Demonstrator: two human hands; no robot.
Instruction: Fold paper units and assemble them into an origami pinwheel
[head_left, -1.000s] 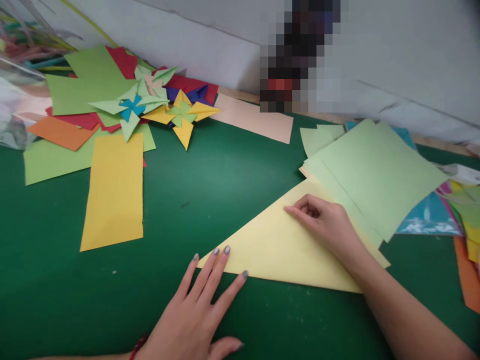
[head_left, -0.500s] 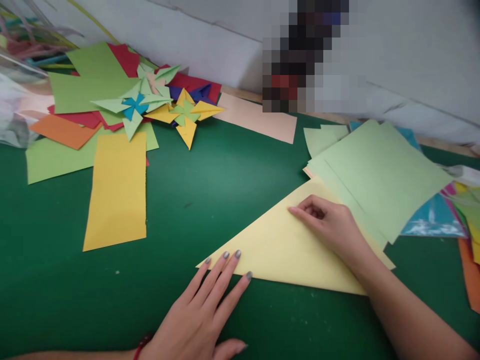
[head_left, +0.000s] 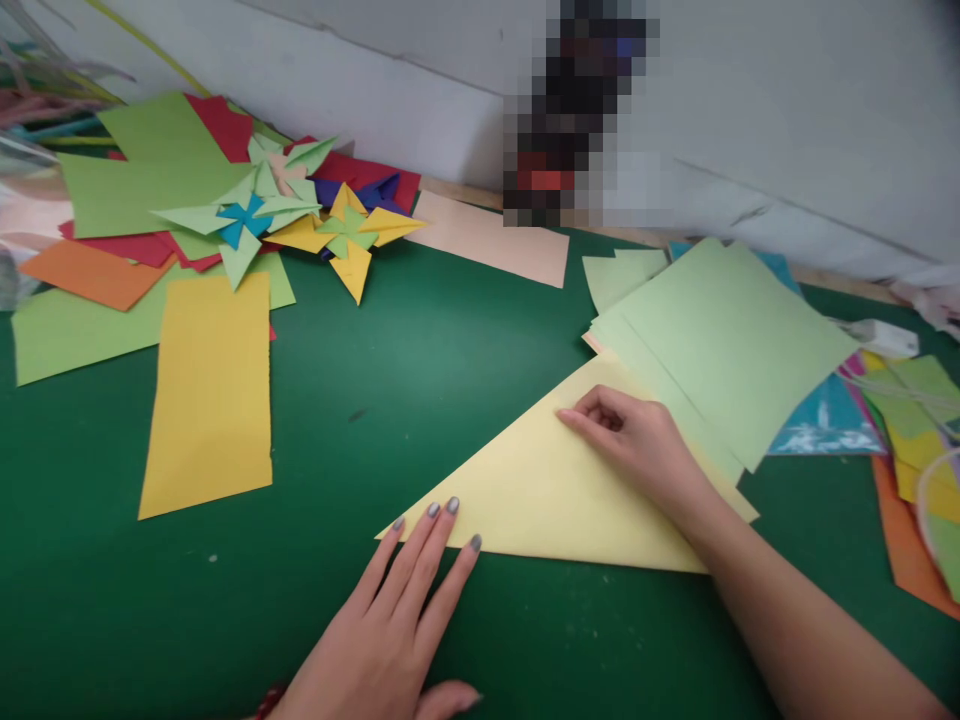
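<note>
A pale yellow sheet of paper, folded into a triangle, lies on the green table. My left hand is spread palm down, its fingertips resting on the triangle's left corner and lower edge. On the upper middle of the same paper rests my right hand, fingers curled in and thumb tip pointing left against the surface; nothing shows in its fingers. Light green sheets are stacked beyond the right hand, and the triangle's upper right part meets them.
Folded paper pinwheel shapes sit among green, red and orange sheets at the back left. A yellow paper strip lies nearer. A pink strip lies by the wall. Blue plastic packaging and coloured papers are at right.
The camera view has turned slightly, so everything sits further left and more shows at the right edge. Both hands keep about the same places on the folded paper.
</note>
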